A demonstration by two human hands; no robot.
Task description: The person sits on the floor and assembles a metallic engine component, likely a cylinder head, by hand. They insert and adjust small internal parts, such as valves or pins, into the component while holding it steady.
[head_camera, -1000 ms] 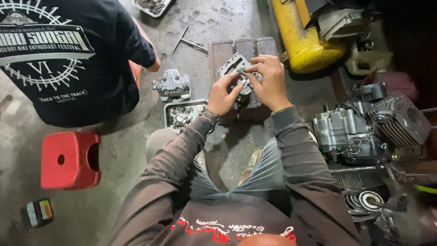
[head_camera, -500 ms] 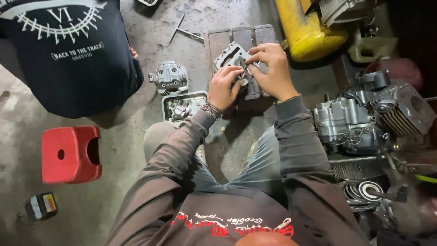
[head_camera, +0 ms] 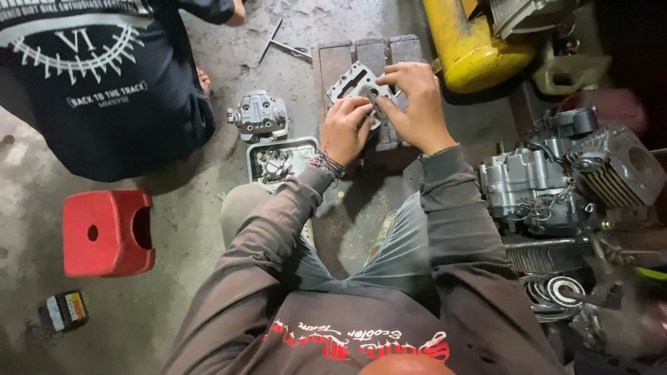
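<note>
Since a second ago the view has dipped, yet both hands, left hand [head_camera: 345, 130] and right hand [head_camera: 415, 104], keep fingers gripping the grey metal engine cover [head_camera: 356, 82] at upper centre.

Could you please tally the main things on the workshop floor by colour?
Grey metal engine parts: 3 (flat finned part in both hands, cylinder head casting, engine block)
Red plastic stools: 1
Yellow metal tanks: 1
Grey metal trays: 1
Total: 6
</note>
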